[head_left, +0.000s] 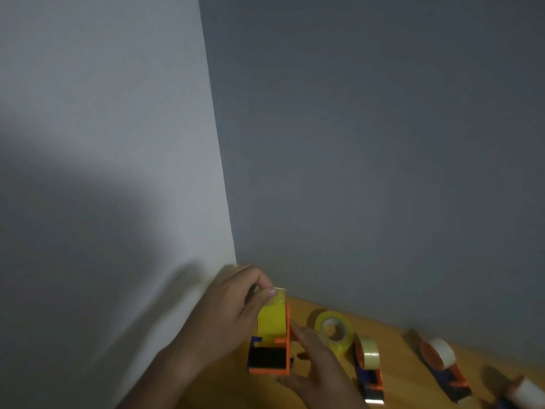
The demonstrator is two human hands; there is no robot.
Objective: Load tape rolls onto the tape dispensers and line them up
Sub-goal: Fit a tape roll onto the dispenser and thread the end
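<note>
Rightmost dispenser [520, 392] cut off | our left hand [233, 314] pinches tape end [276, 293] | our right hand [320, 361] clasps orange dispenser [269, 360]

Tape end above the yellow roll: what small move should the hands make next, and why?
Probably the left hand should draw the tape end down toward the near end of the dispenser. It pinches that end lifted above the yellow roll, so the tape looks not yet fed through, while the right hand holds the dispenser's side.
</note>
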